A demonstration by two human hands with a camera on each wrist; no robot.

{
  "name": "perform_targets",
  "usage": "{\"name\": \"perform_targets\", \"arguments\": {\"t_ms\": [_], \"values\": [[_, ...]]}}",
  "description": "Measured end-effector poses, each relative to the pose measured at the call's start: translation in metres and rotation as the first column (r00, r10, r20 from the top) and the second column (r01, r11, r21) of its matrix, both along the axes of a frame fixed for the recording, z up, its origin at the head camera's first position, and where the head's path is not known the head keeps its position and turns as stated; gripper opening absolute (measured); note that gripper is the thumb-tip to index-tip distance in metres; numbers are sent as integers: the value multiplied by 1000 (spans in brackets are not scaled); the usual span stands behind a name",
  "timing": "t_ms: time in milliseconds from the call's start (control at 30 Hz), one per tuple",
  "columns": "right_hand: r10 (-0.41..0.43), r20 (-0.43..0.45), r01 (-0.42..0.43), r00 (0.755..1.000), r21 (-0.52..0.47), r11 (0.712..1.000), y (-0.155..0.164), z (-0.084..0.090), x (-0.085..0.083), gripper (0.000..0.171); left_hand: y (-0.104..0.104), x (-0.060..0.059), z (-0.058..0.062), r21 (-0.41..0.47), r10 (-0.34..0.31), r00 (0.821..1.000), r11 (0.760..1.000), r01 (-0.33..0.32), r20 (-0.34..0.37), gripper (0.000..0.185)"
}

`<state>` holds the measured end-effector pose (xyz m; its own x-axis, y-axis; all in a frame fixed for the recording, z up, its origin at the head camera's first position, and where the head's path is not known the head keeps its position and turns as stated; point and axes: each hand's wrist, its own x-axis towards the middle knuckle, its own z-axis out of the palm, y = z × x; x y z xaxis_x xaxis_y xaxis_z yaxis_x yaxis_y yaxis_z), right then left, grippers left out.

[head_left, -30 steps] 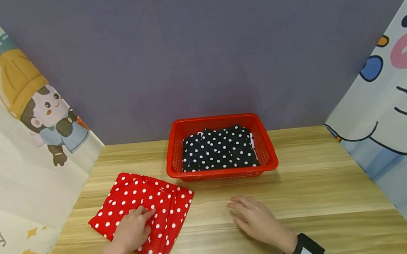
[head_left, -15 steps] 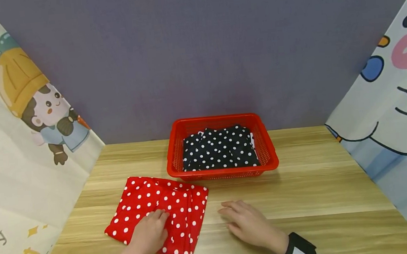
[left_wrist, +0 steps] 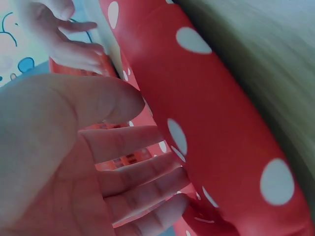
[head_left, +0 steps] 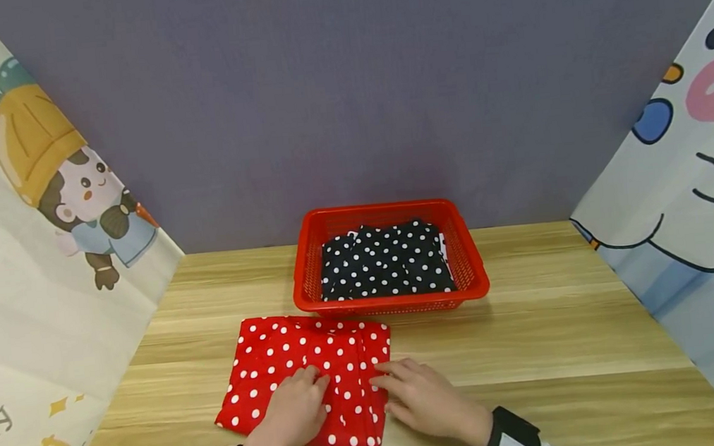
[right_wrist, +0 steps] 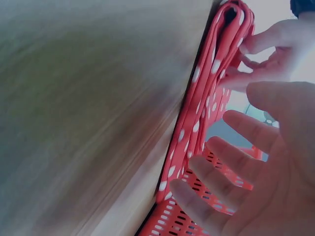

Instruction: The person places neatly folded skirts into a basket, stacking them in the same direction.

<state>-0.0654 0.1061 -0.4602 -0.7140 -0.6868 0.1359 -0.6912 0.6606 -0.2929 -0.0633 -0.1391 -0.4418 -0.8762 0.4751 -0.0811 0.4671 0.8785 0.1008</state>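
Note:
A folded red cloth with white polka dots [head_left: 267,362] lies on the wooden table in several layers, its creased strip towards the right. My left hand [head_left: 293,414] rests on top with its fingertips touching the fabric; in the left wrist view its fingers [left_wrist: 140,189] are extended against the red cloth [left_wrist: 221,113]. At the cloth's right edge is my right hand [head_left: 428,399], fingertips at that edge, holding nothing. The right wrist view has the stacked folds [right_wrist: 189,123] side-on, beside spread fingers [right_wrist: 219,184].
Just behind the cloth stands a red plastic basket [head_left: 389,304] holding black cloth with white dots [head_left: 386,263]. The wooden table [head_left: 564,332] extends to the right. A grey panel [head_left: 358,95] rises behind, with printed sheets along both sides.
My left hand has slid the red cloth rightwards and turned it so its edges lie straighter. My right hand has moved left to the cloth's right edge.

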Motion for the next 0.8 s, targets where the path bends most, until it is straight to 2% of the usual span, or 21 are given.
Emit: {"name": "perform_targets", "arguments": {"t_ms": [267, 533, 800], "values": [[-9, 30, 6, 1000, 86, 996, -5, -3, 3, 41, 23, 0, -3, 19, -40, 998, 999, 40, 37, 44], [-55, 90, 40, 994, 157, 987, -1, -3, 5, 44, 37, 1, 1, -16, -68, 998, 998, 68, 6, 48], [-86, 115, 70, 990, 133, 989, 12, -2, 5, 39, 31, -3, 6, 88, -94, 994, 991, 99, -57, 46]]}}
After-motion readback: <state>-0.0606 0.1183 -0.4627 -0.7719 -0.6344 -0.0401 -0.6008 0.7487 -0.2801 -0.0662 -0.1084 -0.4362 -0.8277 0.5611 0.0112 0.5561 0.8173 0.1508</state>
